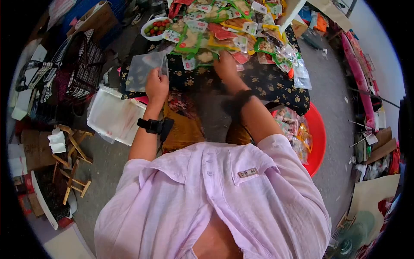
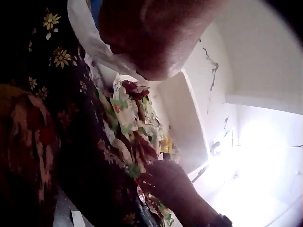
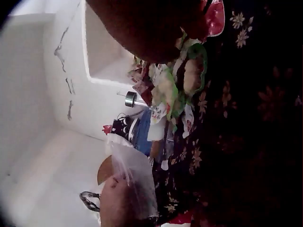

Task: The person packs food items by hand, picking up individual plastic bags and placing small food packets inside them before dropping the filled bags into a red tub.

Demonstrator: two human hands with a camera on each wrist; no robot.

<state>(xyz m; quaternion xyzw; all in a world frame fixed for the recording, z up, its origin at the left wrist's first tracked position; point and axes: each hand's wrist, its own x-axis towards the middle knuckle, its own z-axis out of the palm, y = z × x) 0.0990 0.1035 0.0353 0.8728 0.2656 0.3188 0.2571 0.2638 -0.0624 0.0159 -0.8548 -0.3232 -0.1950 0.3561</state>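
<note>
Left hand [image 1: 157, 86] grips clear bag [image 1: 137, 72]; right hand [image 1: 226, 67], right of bag, at packet pile [image 1: 189, 39]'s near edge, can't tell if gripping.

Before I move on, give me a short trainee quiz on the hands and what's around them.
1. True or false: the left hand grips a clear plastic bag.
2. Which is the right hand nearest to?
a) the white bowl
b) the pile of food packets
c) the checked bag
3. Fill in: the round basin on the person's right side is ____ in colour.

Key: 1 true; 2 b; 3 red
</note>
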